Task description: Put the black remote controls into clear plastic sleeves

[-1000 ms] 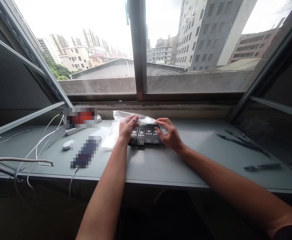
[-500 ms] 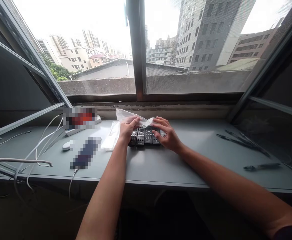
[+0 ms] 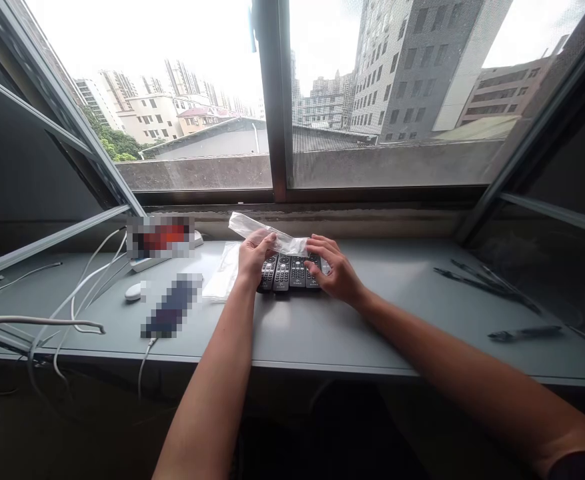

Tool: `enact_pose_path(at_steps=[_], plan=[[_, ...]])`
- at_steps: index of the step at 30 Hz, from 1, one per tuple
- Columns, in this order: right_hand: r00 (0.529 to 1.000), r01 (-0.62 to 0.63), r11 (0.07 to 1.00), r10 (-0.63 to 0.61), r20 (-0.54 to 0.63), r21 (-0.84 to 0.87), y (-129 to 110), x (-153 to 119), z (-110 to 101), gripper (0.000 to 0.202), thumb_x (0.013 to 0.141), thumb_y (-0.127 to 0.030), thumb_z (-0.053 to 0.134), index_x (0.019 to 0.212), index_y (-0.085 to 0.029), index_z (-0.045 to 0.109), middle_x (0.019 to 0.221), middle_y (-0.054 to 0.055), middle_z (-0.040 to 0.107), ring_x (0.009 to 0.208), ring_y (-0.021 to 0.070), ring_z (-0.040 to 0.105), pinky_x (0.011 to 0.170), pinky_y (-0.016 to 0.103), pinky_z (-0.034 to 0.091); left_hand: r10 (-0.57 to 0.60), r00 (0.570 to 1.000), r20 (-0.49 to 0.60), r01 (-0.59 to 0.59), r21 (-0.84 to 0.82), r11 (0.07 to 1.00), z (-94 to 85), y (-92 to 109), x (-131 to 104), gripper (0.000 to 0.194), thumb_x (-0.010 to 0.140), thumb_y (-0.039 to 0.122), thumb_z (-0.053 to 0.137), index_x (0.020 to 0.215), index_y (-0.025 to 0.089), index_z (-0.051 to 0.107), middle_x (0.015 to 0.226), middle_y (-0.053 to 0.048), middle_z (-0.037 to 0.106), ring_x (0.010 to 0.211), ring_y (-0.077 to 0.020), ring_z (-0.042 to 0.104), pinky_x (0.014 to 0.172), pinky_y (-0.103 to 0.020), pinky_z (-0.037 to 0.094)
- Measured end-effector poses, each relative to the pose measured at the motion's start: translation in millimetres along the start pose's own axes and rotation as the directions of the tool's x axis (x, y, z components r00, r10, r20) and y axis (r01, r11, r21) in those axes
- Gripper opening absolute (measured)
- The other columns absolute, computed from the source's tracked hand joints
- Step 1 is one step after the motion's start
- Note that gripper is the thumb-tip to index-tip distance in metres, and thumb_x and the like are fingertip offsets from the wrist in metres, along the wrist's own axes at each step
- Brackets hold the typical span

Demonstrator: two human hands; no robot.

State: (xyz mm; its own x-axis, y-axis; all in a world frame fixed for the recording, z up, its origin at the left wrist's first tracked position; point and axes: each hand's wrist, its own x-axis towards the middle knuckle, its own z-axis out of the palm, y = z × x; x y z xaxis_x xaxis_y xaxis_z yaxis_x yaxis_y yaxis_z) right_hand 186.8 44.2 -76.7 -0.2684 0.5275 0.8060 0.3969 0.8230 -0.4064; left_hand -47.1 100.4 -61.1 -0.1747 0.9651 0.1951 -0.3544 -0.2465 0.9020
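A clear plastic bag stretches slantwise above a row of several black remote controls lying side by side on the desk. My left hand pinches the bag between thumb and fingers, and the bag's far end sticks up beyond it to the left. My right hand is at the remotes' right side, thumb and fingers apart. Its upper fingertips meet the right end of the bag, while the thumb is over the rightmost remote. Whether those fingertips grip the bag is hard to see.
More clear plastic bags lie left of the remotes. Further left are a blurred-out phone-like object on a cable, a white rounded object and a power strip. Pens and dark cables lie right. A window stands behind.
The bag has flattened out and its left end has shifted slightly left and up with my left hand. My right hand has barely moved; the remotes stay put.
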Motion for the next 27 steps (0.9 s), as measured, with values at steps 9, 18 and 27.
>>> enact_pose_path(at_steps=[9, 18, 27], plan=[[0.998, -0.020, 0.999, 0.018, 0.059, 0.034, -1, 0, -1, 0.021, 0.105, -0.027, 0.067, 0.114, -0.028, 0.086, 0.145, 0.008, 0.074, 0.157, 0.0347, 0.047, 0.127, 0.062, 0.045, 0.009, 0.985, -0.170, -0.010, 0.000, 1.000, -2.0, 0, 2, 0.026, 0.089, 0.037, 0.088, 0.099, 0.013, 0.081, 0.095, -0.012, 0.082, 0.083, -0.0216, 0.078, 0.073, -0.030, 0.064], [0.974, -0.186, 0.971, 0.161, 0.160, 0.152, -11, 0, -1, 0.049, 0.104, -0.045, 0.070, 0.150, -0.027, 0.072, 0.155, 0.012, 0.067, 0.154, 0.0343, 0.053, 0.129, 0.056, 0.044, -0.076, 0.972, -0.221, 0.052, -0.112, 0.992, 1.2, 4, 3, 0.013, 0.100, 0.026, 0.074, 0.099, 0.014, 0.078, 0.090, -0.009, 0.079, 0.084, -0.0223, 0.079, 0.077, -0.032, 0.067], [0.968, -0.170, 0.967, 0.128, 0.217, 0.188, -22, 7, -10, 0.049, 0.106, -0.058, 0.065, 0.146, -0.031, 0.076, 0.163, 0.008, 0.062, 0.163, 0.0370, 0.039, 0.132, 0.062, 0.035, -0.010, 0.987, -0.158, -0.009, -0.119, 0.993, -2.2, 4, 2, 0.028, 0.109, 0.039, 0.061, 0.108, 0.017, 0.079, 0.114, -0.013, 0.081, 0.098, -0.0226, 0.079, 0.080, -0.031, 0.066]])
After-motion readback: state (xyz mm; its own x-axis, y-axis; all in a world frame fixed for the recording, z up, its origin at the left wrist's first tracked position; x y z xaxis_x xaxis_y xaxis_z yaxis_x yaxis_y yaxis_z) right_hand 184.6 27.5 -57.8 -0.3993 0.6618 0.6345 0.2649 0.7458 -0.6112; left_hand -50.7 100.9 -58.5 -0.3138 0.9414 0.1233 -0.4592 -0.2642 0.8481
